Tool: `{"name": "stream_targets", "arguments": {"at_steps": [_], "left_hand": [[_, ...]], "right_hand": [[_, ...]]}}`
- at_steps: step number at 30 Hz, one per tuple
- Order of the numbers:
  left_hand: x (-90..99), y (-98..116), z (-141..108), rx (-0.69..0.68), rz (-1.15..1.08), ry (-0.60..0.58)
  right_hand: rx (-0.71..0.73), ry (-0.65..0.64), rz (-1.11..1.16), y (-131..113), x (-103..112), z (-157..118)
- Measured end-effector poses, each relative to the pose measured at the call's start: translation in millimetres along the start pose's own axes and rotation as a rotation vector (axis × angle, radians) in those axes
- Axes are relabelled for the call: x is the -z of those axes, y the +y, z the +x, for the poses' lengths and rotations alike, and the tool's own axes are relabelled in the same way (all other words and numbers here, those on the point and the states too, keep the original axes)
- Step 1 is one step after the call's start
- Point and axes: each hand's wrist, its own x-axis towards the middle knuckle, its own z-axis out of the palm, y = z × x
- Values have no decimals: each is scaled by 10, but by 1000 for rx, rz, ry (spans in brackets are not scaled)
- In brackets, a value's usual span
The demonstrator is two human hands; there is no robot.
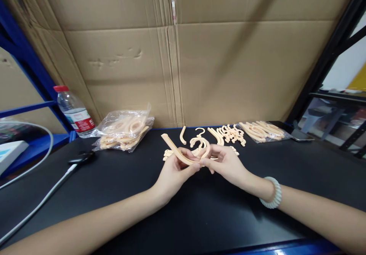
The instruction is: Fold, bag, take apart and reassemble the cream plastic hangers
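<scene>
My left hand (172, 173) is closed around a long beige plastic hanger arm (172, 145), whose flat free end points up and to the left. My right hand (230, 166), with a pale coiled band at the wrist, pinches a curved beige hanger hook (206, 149). The two pieces meet at my fingertips, which hide the joint, so I cannot tell whether they are locked together. Just behind my hands lie a loose hanger hook (200, 131), a single hanger arm (183, 136) and a pile of small curved pieces (232, 133). More beige parts are partly covered by my fingers.
Bagged hanger parts (126, 129) lie at the back left, beside a red-capped bottle (76, 112). Another clear bag (261, 131) and a phone (301, 134) are at the back right. A white cable (42, 205) crosses the black table (128, 224). Cardboard (114, 68) stands behind.
</scene>
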Motion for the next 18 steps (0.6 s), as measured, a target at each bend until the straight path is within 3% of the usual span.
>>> {"name": "stream_targets", "arguments": {"at_steps": [3, 6, 10, 14, 18], "left_hand": [[4, 0, 8, 61, -32, 2], [6, 7, 16, 93, -68, 24], [-4, 28, 17, 113, -87, 29], [-7, 34, 17, 128, -94, 23], [6, 6, 27, 144, -85, 22]], "right_hand": [[46, 57, -38, -79, 174, 98], [163, 157, -344, -100, 524, 253], [321, -18, -900, 24, 951, 424], [318, -196, -1051, 173, 1058, 498], [301, -198, -1028, 238, 1015, 530]]}}
